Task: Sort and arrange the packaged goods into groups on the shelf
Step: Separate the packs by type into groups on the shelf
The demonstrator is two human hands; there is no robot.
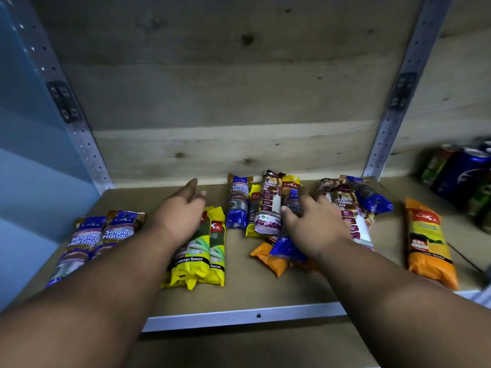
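Several bag packs lie on the shelf board (pixel 239 290). Two blue Singlet Handle packs (pixel 87 240) lie side by side at the left. Beside them are two yellow packs (pixel 204 253), and my left hand (pixel 180 213) hovers over their tops with fingers spread, holding nothing. A mixed pile sits in the middle: a blue pack (pixel 237 205), a purple Draw String pack (pixel 268 205), and blue (pixel 288 248) and orange (pixel 268 258) packs below. My right hand (pixel 313 224) rests on this pile, fingers spread. Another Draw String pack (pixel 356 221) lies to its right.
An orange pack (pixel 427 243) lies alone at the right. Drink cans (pixel 462 176) stand beyond the right metal upright (pixel 393 102). A left upright (pixel 69 107) and a wooden back wall bound the bay. The shelf's metal front lip (pixel 239 318) runs below.
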